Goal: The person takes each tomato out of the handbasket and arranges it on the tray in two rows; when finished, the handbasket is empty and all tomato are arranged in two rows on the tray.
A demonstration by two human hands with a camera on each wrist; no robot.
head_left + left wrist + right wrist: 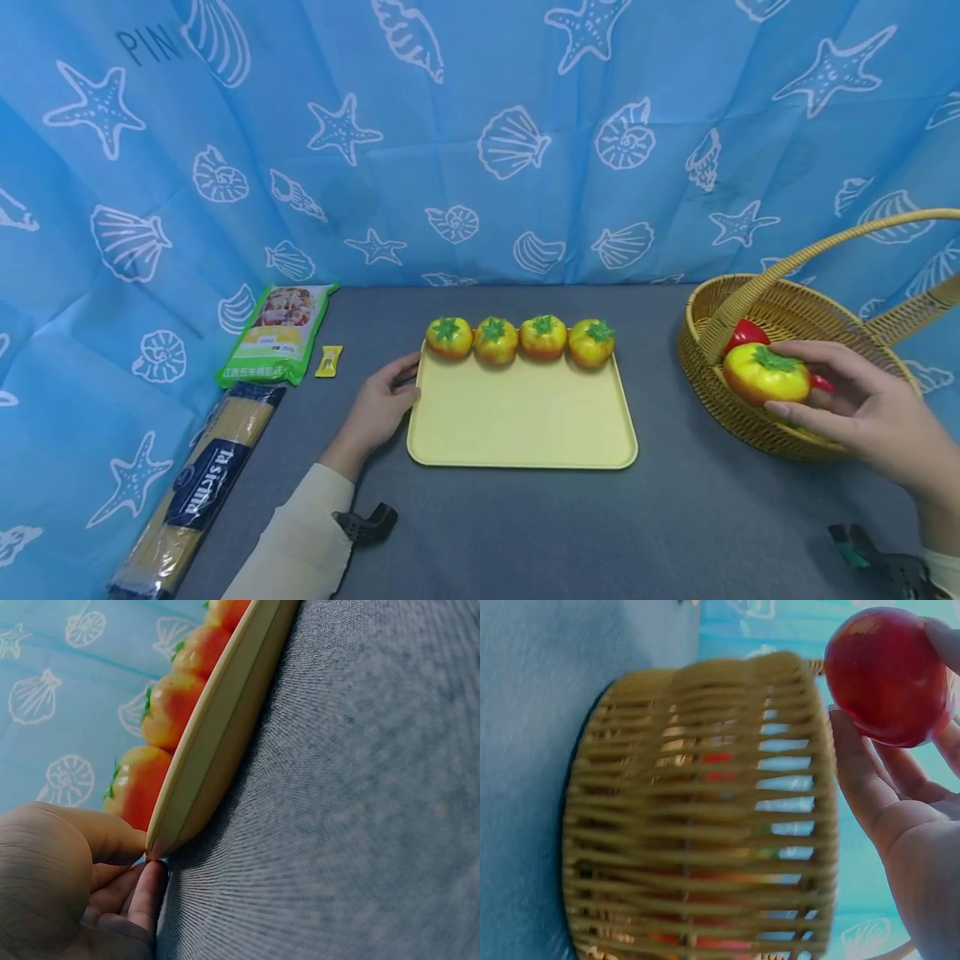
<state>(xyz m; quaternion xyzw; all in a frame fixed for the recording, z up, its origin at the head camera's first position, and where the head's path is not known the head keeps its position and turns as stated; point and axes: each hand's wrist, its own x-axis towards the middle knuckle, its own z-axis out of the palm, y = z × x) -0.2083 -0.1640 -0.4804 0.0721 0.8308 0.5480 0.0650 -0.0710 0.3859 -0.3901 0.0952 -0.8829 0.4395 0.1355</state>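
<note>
My right hand (873,404) grips a yellow-and-red toy persimmon (765,375) with a green leafy top, over the wicker basket (697,367). In the right wrist view, the persimmon's red underside (885,679) shows beside the basket's rim. Inside the basket lies a shiny red item (745,333), partly hidden by the persimmon. My left hand (382,404) pinches the left edge of a pale yellow tray (525,417); the left wrist view has the fingers at the tray's rim (199,776). Several matching persimmons (496,340) sit in a row along the tray's far edge.
To the left lie a green-and-white food packet (277,333), a small yellow wrapped sweet (328,361) and a long pack of spaghetti (202,483). The basket's tall handle (840,242) arches over it. A blue shell-patterned curtain (450,167) hangs behind the grey tabletop (525,533).
</note>
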